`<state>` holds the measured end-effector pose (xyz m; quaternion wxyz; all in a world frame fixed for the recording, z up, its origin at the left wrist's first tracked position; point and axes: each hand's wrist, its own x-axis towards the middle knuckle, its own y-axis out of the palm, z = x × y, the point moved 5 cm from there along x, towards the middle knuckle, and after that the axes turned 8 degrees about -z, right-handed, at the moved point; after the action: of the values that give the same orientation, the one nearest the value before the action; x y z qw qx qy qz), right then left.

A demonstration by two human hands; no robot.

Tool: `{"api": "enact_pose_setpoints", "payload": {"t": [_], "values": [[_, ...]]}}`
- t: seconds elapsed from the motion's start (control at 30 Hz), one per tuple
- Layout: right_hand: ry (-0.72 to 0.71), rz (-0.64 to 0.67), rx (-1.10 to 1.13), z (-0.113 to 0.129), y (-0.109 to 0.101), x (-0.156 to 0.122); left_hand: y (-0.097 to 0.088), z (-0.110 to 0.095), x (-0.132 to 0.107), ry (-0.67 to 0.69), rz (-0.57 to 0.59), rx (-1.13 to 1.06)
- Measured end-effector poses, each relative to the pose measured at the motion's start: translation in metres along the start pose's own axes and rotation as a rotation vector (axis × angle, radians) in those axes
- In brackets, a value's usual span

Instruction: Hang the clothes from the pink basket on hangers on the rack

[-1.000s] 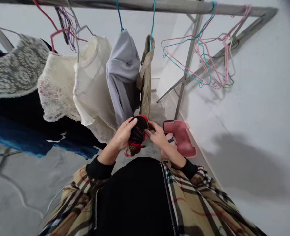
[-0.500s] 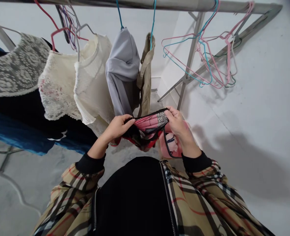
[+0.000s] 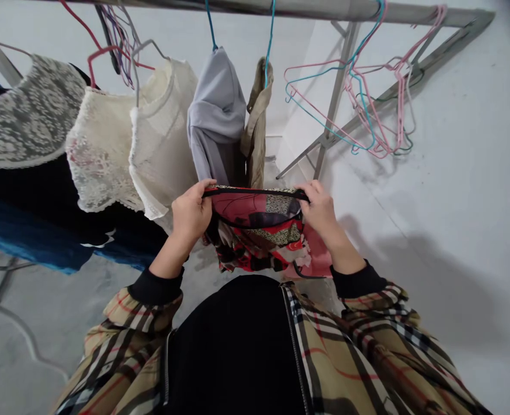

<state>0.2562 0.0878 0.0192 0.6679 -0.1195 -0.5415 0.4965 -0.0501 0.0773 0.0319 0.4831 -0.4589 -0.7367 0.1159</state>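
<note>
Clearly, the red garment [image 3: 261, 249] has speckled patches and black edging.

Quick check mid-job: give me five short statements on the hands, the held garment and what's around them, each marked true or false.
1. The left hand and right hand grip the black edge of the patterned garment. True.
2. The opening of the patterned garment is bunched shut. False: it is spread open between the hands.
3. The pink basket is partly hidden by the patterned garment. True.
4. The olive garment hangs left of the pale grey one. False: the pale grey garment hangs left of the olive garment.
5. The sleeve cuffs are white. False: the cuffs are black.
</note>
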Motion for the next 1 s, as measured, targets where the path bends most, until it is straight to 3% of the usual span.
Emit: {"api": "enact_pose_setpoints", "payload": {"t": [0.23, 0.37, 0.47, 0.53, 0.63, 0.73, 0.8, 0.83, 0.93, 1.0], "values": [[0.222, 0.177, -0.112, -0.049, -0.001, -0.012, -0.014, 0.016, 0.009, -0.075, -0.047, 0.101], [0.386, 0.237, 0.224, -0.061, -0.007, -0.013, -0.016, 0.019, 0.01, -0.057, -0.051, 0.113], [0.402, 0.315, 0.452, -0.056, -0.015, -0.011, -0.02, 0.02, 0.009, -0.127, -0.107, -0.031], [0.376, 0.413, 0.498, -0.052, -0.02, -0.009, -0.015, 0.022, 0.005, -0.323, -0.026, -0.302], [0.344, 0.593, 0.462, -0.05, -0.023, -0.006, 0.002, 0.012, -0.008, -0.662, 0.275, -0.748], [0.291, 0.679, 0.433, -0.054, -0.023, 0.006, 0.009, -0.009, -0.02, -0.764, 0.445, -0.9], [0.248, 0.548, 0.413, -0.063, -0.029, 0.028, 0.01, -0.022, -0.024, -0.722, 0.491, -0.923], [0.233, 0.393, 0.366, -0.071, -0.036, 0.042, 0.011, -0.028, -0.026, -0.696, 0.511, -0.931], [0.253, -0.251, 0.048, -0.099, -0.069, 0.086, 0.013, -0.04, -0.033, -0.64, 0.568, -0.93], [0.297, -0.484, -0.163, -0.113, -0.082, 0.106, 0.015, -0.044, -0.038, -0.631, 0.599, -0.916]]}}
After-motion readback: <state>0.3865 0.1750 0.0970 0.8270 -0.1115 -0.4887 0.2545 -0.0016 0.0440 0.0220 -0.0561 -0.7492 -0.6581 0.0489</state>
